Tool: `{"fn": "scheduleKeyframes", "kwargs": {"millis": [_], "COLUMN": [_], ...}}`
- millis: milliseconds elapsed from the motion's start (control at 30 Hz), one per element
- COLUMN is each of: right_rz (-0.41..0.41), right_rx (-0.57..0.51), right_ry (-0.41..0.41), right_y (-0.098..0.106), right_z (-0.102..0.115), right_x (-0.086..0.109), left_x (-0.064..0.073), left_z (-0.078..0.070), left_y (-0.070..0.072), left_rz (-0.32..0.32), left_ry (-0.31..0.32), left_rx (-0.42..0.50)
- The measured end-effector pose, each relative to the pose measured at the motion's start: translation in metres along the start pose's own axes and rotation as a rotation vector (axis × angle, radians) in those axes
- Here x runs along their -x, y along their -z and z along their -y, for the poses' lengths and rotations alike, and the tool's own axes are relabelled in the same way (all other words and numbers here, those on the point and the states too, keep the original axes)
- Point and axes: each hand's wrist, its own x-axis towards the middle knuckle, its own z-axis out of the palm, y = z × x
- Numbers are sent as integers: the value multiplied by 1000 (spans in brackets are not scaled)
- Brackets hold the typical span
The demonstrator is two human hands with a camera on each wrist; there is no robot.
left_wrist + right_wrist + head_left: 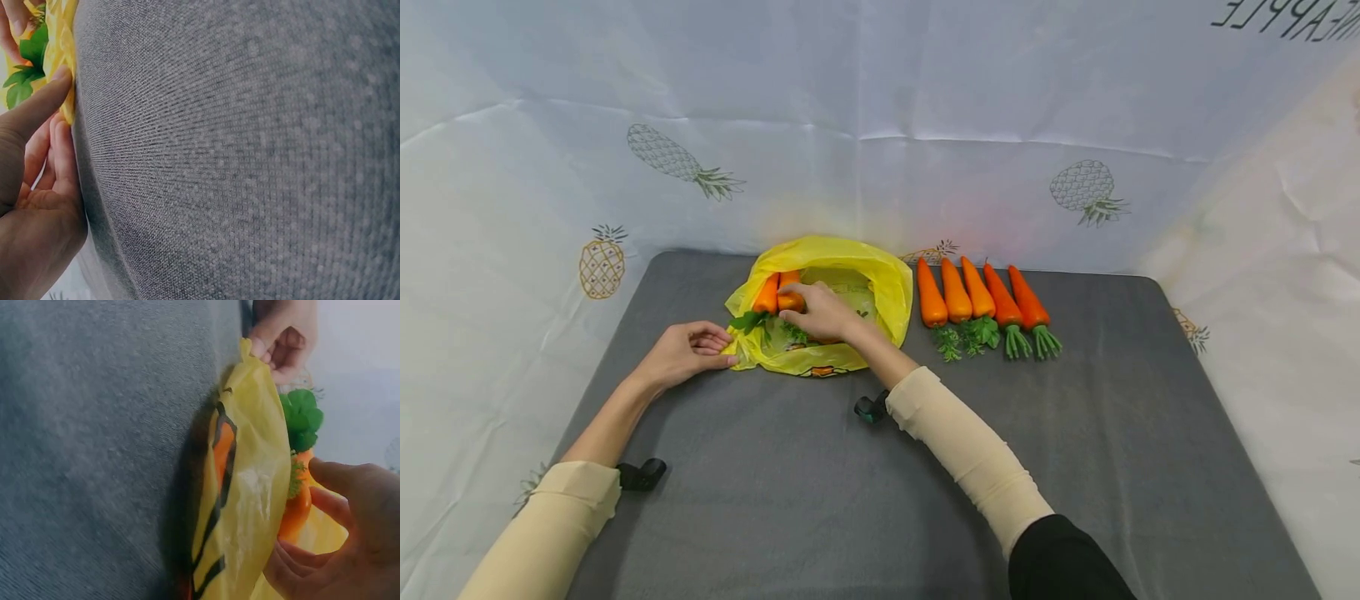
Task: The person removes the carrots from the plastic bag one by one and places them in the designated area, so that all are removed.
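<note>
A yellow plastic bag (891, 292) lies at the back of the table with its mouth spread open. My left hand (685, 354) pinches the bag's near left edge between thumb and fingers; the left wrist view shows the thumb (53, 94) on the yellow film. Inside the bag's mouth, my right hand (823, 312) holds a carrot (790, 293) with green leaves, its fingers and thumb curved around it. Another carrot (766, 296) lies just left of that one, leaves toward me. In the right wrist view, the held carrot (297, 512) is partly hidden behind the bag's side.
Several more carrots (977, 292) lie side by side right of the bag, tips away from me and green tops near. Grey cloth (820, 500) covers the table. Behind it hangs a white sheet (865, 83) printed with pineapples.
</note>
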Motion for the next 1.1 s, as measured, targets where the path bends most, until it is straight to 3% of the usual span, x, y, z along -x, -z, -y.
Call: {"fn": "scheduleKeyframes", "kwargs": {"millis": [333,667,1100], "right_rz": [-13,-25,53], "right_rx": [16,-66,-74], "right_ry": [19,43,102], "right_y": [-3,5,27], "right_z": [-1,-8,3], "right_x": [4,18,49], "left_x": [0,1,1], "left_z": [0,0,-1], "left_y": [0,0,0], "left_rz": [0,-4,-2], "left_ry": [-3,-7,-12], "left_rx": [8,14,1]}}
